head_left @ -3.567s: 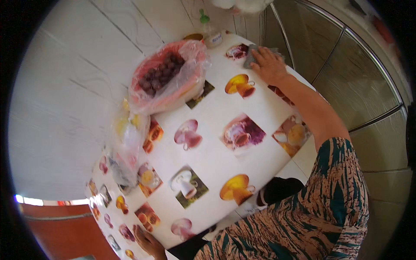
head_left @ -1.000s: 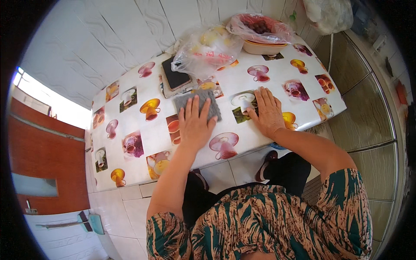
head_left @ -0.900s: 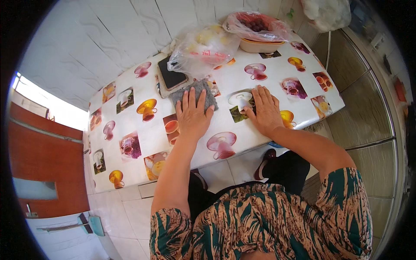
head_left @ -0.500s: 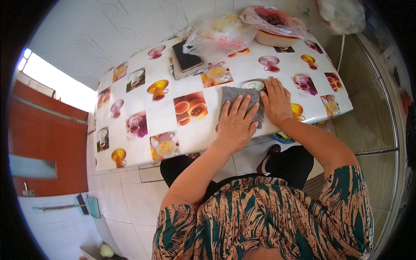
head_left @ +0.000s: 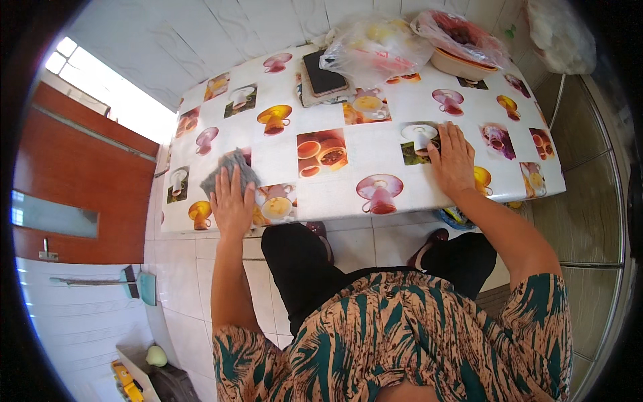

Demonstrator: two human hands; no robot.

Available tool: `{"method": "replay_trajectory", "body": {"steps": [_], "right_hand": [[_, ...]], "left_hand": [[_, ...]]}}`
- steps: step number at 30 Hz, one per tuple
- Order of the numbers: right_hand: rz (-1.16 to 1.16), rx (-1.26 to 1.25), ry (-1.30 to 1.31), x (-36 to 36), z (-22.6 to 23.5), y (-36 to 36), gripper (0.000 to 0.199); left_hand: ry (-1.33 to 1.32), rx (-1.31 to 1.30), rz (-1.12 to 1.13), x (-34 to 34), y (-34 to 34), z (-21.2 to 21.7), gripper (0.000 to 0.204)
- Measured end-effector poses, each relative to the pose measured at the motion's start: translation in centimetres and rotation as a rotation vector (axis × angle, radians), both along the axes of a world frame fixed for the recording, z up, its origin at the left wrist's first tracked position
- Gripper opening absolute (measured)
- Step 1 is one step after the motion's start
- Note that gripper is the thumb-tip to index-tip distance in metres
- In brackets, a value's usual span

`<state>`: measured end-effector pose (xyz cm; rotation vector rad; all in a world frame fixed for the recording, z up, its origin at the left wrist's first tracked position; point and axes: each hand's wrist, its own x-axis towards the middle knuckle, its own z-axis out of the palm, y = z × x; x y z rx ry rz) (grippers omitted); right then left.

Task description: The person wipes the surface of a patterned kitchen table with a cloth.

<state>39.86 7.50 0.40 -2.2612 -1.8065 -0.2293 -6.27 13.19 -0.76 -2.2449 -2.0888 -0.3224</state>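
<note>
Under the fingers of my left hand (head_left: 232, 205) is a grey cloth (head_left: 231, 171), rumpled, near the front left of the table. The hand lies flat with its fingers stretched out, pressing the cloth onto the tabletop. My right hand (head_left: 453, 161) rests on the table's right half beside a printed cup, fingers extended and nothing in it. Both hands touch the table (head_left: 248, 164), which has a white covering printed with cups and saucers.
At the back stand a dark-screened phone (head_left: 325, 72) on folded material, a clear plastic bag (head_left: 378, 50) and a bag-lined basin (head_left: 462, 63). A brown door (head_left: 80, 181) is at left, with a dustpan (head_left: 147, 288) below it. Tiled wall bounds the far side.
My left hand has slid the grey cloth from beside my right hand to the table's left part; the cloth has rumpled. My right hand stays flat near the same printed cup. The view has shifted.
</note>
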Motion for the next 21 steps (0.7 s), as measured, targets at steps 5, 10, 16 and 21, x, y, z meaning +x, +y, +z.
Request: {"method": "replay_trajectory", "body": {"steps": [5, 10, 16, 21], "right_hand": [[-0.011, -0.010, 0.013, -0.6, 0.7, 0.1, 0.059], [-0.004, 0.004, -0.008, 0.2, 0.0, 0.2, 0.058], [0.007, -0.008, -0.024, 0.8, -0.4, 0.0, 0.059], [-0.017, -0.042, -0.062, 0.4, -0.4, 0.2, 0.058]], "left_hand": [[0.008, -0.066, 0.038, 4.6, 5.5, 0.3, 0.059], [0.003, 0.069, -0.425, 16.2, 1.8, 0.5, 0.057], [-0.198, 0.057, -0.580, 15.6, -7.5, 2.5, 0.061], [-0.100, 0.067, -0.369, 6.2, -9.3, 1.7, 0.071]]}}
